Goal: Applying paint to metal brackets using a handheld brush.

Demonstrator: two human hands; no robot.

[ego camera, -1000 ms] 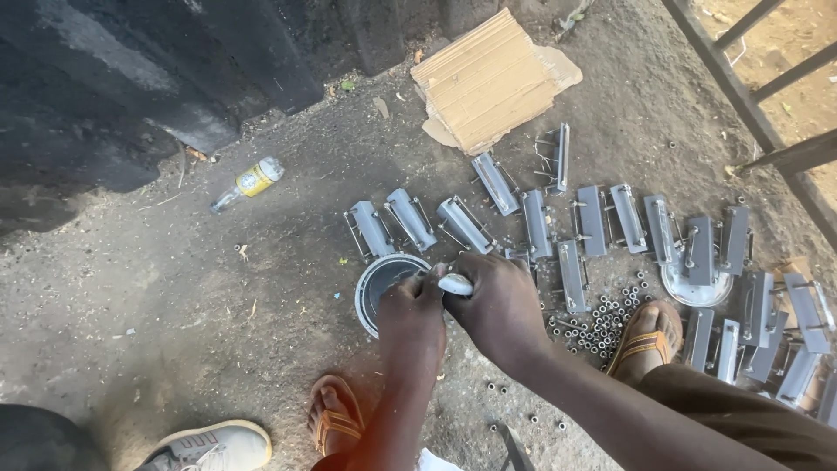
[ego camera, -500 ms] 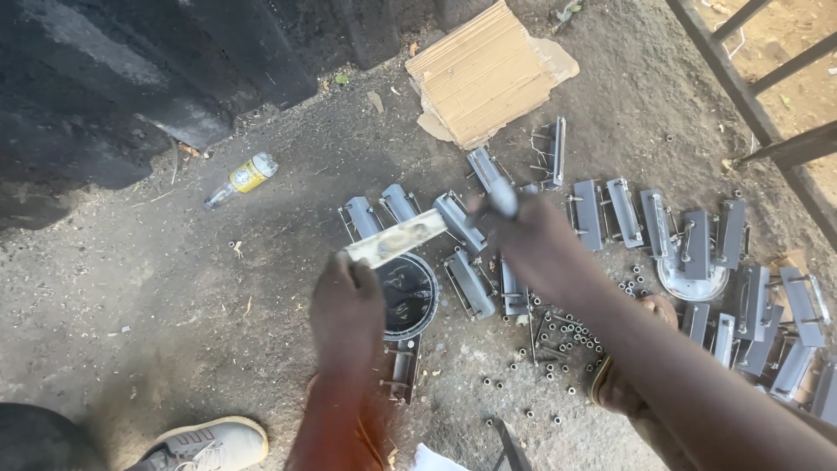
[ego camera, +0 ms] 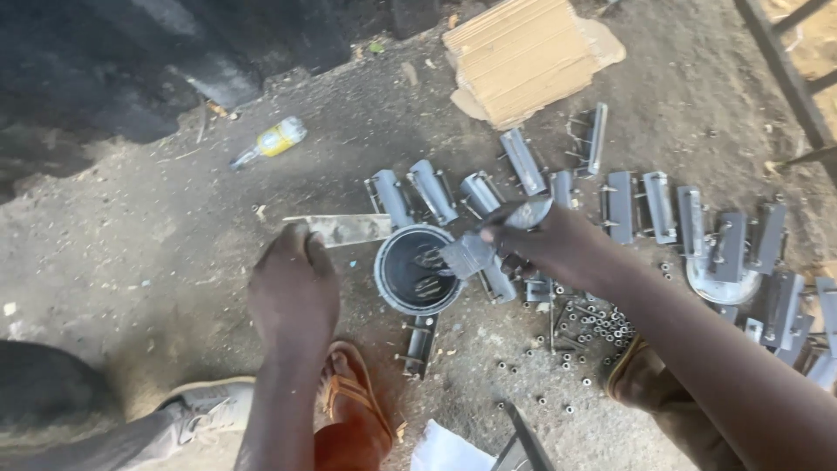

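Observation:
My left hand [ego camera: 294, 288] holds a flat strip of metal [ego camera: 349, 229] that points right, toward a round grey tin [ego camera: 417, 270]. The tin stands on the dirt floor with dark liquid and small metal parts inside. My right hand [ego camera: 551, 244] grips a grey metal bracket [ego camera: 475, 251] just over the tin's right rim. Behind the tin, several similar grey metal brackets [ego camera: 433, 192] lie side by side in a row. One more bracket [ego camera: 421, 342] lies just in front of the tin.
More brackets [ego camera: 731, 244] spread to the right, with loose nuts and bolts [ego camera: 593, 324] scattered on the ground. A flattened cardboard piece [ego camera: 523, 57] lies at the back. A small yellow bottle [ego camera: 272, 141] lies at the left. An orange sandal [ego camera: 353, 417] and a grey shoe [ego camera: 202, 403] are near me.
My left hand has dropped lower and left with the metal strip. My right hand came back from the bracket row and now holds a bracket over the tin.

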